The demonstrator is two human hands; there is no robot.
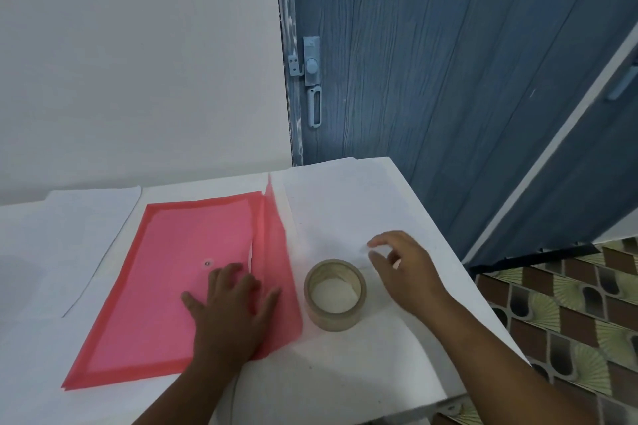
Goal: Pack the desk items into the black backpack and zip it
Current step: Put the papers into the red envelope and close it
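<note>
A pink translucent plastic folder (165,272) lies flat on the white desk (345,373), its flap (276,252) folded open to the right. My left hand (231,307) presses on the folder's near right part with fingers spread flat. A brown roll of packing tape (335,295) stands just right of the folder. My right hand (400,269) hovers right of the roll with fingers loosely curved and thumb and forefinger apart. A faint pale blur sits at its fingertips; what it is I cannot tell. No black backpack is in view.
White paper sheets (86,217) lie under and left of the folder. The desk's right edge (483,314) drops to a patterned tile floor (569,304). A blue door (431,62) with a latch (310,62) stands behind the desk, beside a white wall (138,62).
</note>
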